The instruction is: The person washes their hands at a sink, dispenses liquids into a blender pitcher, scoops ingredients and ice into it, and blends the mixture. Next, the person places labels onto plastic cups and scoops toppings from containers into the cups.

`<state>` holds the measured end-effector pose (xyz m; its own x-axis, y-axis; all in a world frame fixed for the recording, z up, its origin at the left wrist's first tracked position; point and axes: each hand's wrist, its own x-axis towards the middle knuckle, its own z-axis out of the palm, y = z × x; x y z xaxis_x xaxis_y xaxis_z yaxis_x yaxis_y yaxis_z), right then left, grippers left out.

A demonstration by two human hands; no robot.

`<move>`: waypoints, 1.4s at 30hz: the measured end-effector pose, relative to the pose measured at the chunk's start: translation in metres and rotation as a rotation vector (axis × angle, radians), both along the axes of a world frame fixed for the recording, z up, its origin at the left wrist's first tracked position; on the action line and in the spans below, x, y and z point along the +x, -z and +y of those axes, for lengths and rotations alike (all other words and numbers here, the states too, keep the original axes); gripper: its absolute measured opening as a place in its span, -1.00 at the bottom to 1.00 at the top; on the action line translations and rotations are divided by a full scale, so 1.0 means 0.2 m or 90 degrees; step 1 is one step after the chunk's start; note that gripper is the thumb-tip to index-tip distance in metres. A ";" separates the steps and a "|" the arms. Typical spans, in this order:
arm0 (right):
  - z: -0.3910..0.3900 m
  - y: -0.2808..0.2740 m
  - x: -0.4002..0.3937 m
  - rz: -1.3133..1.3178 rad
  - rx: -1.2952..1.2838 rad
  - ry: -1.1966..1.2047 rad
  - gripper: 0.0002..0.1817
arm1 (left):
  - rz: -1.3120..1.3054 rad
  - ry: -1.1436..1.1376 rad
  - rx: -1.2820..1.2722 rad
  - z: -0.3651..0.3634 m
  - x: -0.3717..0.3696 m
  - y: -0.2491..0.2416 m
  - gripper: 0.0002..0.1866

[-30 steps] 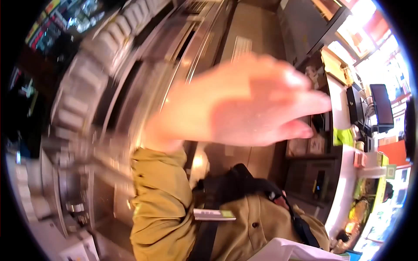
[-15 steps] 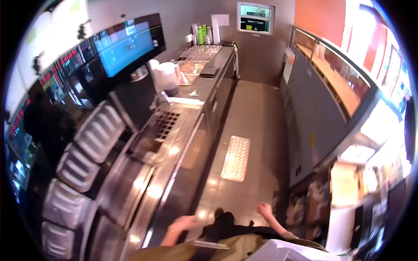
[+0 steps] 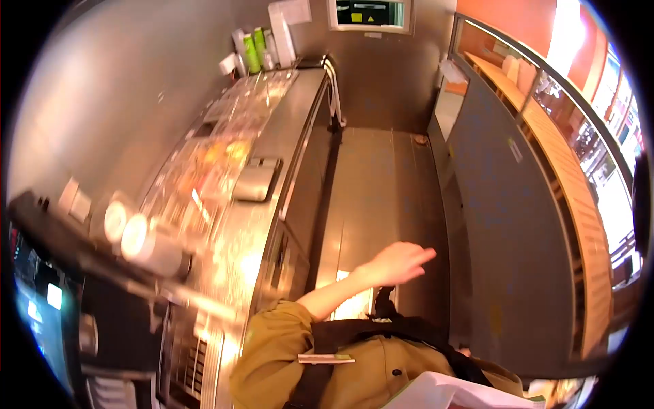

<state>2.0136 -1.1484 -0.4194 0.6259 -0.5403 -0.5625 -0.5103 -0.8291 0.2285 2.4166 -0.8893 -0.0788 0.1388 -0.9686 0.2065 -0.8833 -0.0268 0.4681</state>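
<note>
My left hand [image 3: 397,262] is raised in front of my chest over the aisle floor [image 3: 381,184], fingers stretched out and pointing right, holding nothing. Its mustard sleeve [image 3: 272,341] comes up from the lower left. It is nearest the front edge of the long steel counter [image 3: 286,170] on my left, without touching it. A black strap [image 3: 320,371] crosses my jacket, with a small clip [image 3: 325,358] on it. My right hand is out of sight.
A flat grey tray [image 3: 255,180] lies on the counter beside glass-covered food pans [image 3: 204,163]. Green cup stacks [image 3: 255,48] stand at the far end. A grey cabinet wall [image 3: 504,204] with a wooden ledge [image 3: 565,177] bounds the narrow aisle on the right. Screens [image 3: 34,300] sit lower left.
The view has swung and moved along the counter. My left hand rose from the bottom edge to mid-frame, and my right hand dropped out of sight.
</note>
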 end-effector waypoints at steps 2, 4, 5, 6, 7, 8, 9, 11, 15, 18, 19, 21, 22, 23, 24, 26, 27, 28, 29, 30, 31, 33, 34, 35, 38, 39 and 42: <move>-0.30 0.05 0.38 -0.052 0.065 0.195 -0.75 | 0.019 0.088 -0.015 -0.22 0.42 0.05 -0.50; -0.61 0.10 0.92 -0.114 0.080 0.246 -0.75 | 0.168 0.067 0.054 -0.34 0.90 0.16 -0.50; -0.74 0.13 1.26 -0.150 0.090 0.246 -0.75 | 0.150 -0.037 0.075 -0.35 1.17 0.24 -0.50; -0.88 0.14 1.61 -0.205 0.095 0.220 -0.75 | 0.148 -0.133 0.103 -0.34 1.39 0.31 -0.50; -1.02 0.18 2.02 -0.286 0.091 0.146 -0.75 | 0.114 -0.224 0.188 -0.28 1.64 0.34 -0.49; -1.13 0.18 2.48 -0.387 0.079 0.025 -0.75 | 0.083 -0.309 0.274 -0.20 1.87 0.35 -0.48; -1.22 0.20 2.98 -0.485 0.076 -0.080 -0.74 | 0.164 -0.407 0.294 -0.11 2.09 0.36 -0.48; -1.16 -0.08 4.08 -0.613 0.228 0.017 -0.72 | 0.148 -0.440 0.088 0.13 2.51 0.33 -0.49; -0.93 -0.49 5.79 -0.705 0.369 -0.144 -0.75 | 0.178 -0.675 0.015 0.36 3.43 0.21 -0.63; -0.74 -0.71 6.59 -0.712 0.375 -0.300 -0.76 | 0.026 -0.750 -0.173 0.21 4.32 0.07 -0.76; -0.71 -0.77 6.76 -0.715 0.394 -0.302 -0.77 | 0.062 -0.797 -0.223 0.11 4.59 -0.01 -0.78; -0.73 -0.92 7.13 -0.753 0.410 -0.310 -0.78 | -0.024 -0.635 -0.356 -0.10 5.15 -0.15 -0.78; -0.76 -0.97 7.31 -0.780 0.406 -0.309 -0.78 | -0.046 -0.601 -0.342 -0.23 5.36 -0.29 -0.77; -0.80 -1.01 7.50 -0.827 0.381 -0.328 -0.81 | -0.253 -0.619 -0.275 -0.35 5.55 -0.39 -0.78; -0.86 -1.02 7.71 -0.897 0.359 -0.330 -0.85 | -0.460 -0.624 -0.201 -0.44 5.76 -0.46 -0.79; -0.96 -1.01 8.14 -0.921 0.359 -0.343 -0.85 | -0.521 -0.590 -0.129 -0.57 6.19 -0.50 -0.76; -0.98 -1.00 8.35 -0.933 0.358 -0.365 -0.86 | -0.540 -0.605 -0.102 -0.61 6.40 -0.50 -0.77; -1.01 -0.97 8.57 -0.945 0.357 -0.392 -0.86 | -0.558 -0.622 -0.078 -0.65 6.60 -0.50 -0.78; -1.02 -0.93 8.78 -0.935 0.368 -0.439 -0.87 | -0.536 -0.657 -0.051 -0.68 6.79 -0.54 -0.77; -1.03 -0.89 8.97 -0.924 0.384 -0.488 -0.87 | -0.515 -0.694 -0.021 -0.70 6.98 -0.59 -0.76; -1.04 -0.82 9.17 -0.909 0.398 -0.540 -0.88 | -0.564 -0.711 -0.040 -0.70 7.19 -0.64 -0.76; -0.99 -0.75 9.42 -0.881 0.438 -0.611 -0.89 | -0.600 -0.752 -0.010 -0.64 7.60 -0.78 -0.74; -0.98 -0.72 9.51 -0.865 0.457 -0.650 -0.90 | -0.591 -0.782 0.033 -0.59 7.79 -0.86 -0.72; -0.97 -0.71 9.58 -0.839 0.479 -0.716 -0.91 | -0.600 -0.816 0.029 -0.56 7.93 -0.96 -0.71; -0.94 -0.71 9.69 -0.848 0.591 -0.764 -0.88 | -0.717 -0.936 -0.013 -0.48 8.20 -1.12 -0.69; -0.93 -0.69 9.73 -0.873 0.603 -0.764 -0.87 | -0.782 -0.973 -0.032 -0.46 8.26 -1.17 -0.69; -0.95 -0.74 9.73 -0.802 0.693 -0.737 -0.88 | -0.516 -1.175 0.008 -0.30 8.41 -1.20 -0.52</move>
<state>3.9597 -1.3378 -0.2709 0.5853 0.5160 0.6255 0.8100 -0.3378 -0.4793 4.0986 -0.9495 0.1619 0.6710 0.1970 0.7148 0.2366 -0.9705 0.0454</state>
